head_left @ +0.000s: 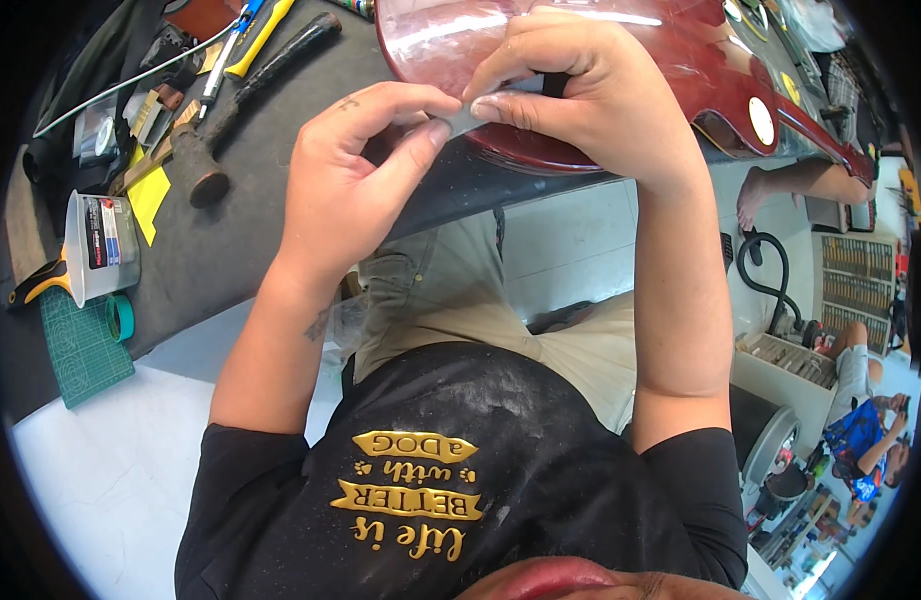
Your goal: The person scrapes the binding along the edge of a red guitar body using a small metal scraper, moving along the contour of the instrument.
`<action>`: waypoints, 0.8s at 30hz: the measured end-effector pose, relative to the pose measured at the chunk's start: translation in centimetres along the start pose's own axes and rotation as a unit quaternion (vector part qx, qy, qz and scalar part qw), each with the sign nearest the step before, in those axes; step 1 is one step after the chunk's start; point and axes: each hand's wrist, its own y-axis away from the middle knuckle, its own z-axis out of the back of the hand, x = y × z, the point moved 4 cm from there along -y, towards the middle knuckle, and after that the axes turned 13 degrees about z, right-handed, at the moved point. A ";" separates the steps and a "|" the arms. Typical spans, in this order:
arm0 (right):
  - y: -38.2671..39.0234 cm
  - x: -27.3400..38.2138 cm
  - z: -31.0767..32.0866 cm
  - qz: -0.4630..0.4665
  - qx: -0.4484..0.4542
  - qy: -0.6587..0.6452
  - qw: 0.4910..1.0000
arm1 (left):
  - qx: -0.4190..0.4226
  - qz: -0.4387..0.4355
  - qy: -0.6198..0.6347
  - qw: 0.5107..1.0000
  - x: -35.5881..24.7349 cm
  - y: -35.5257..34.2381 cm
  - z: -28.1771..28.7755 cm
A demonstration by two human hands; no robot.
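A small grey piece, like folded sandpaper [463, 122], is pinched between both hands above the near edge of a glossy dark red guitar [421, 45]. My left hand [346, 170] grips its left end between thumb and index finger. On the other end, the thumb and fingertips of my right hand [596, 95] press together. Part of the piece is hidden by the fingers. The guitar lies on the dark bench top [421, 190], its neck [813, 128] pointing right.
At left on the bench lie a hammer [209, 175], a yellow-handled tool [259, 38], a clear plastic tub [121, 250], a green cutting mat [81, 350] and a green tape roll [124, 318]. Another person's bare arm or leg [796, 182] shows at right, near a black hose [781, 285].
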 end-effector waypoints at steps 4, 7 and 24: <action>-0.1 0.0 0.3 -0.025 -0.022 -0.031 0.999 | -0.001 -0.002 0.001 1.000 0.1 0.0 0.1; -0.3 0.3 0.5 -0.010 0.006 -0.002 1.000 | 0.016 0.006 -0.017 1.000 -0.3 0.1 0.2; 0.0 0.1 0.3 -0.019 0.007 0.007 1.000 | 0.012 -0.023 -0.062 0.998 -0.8 -0.2 0.1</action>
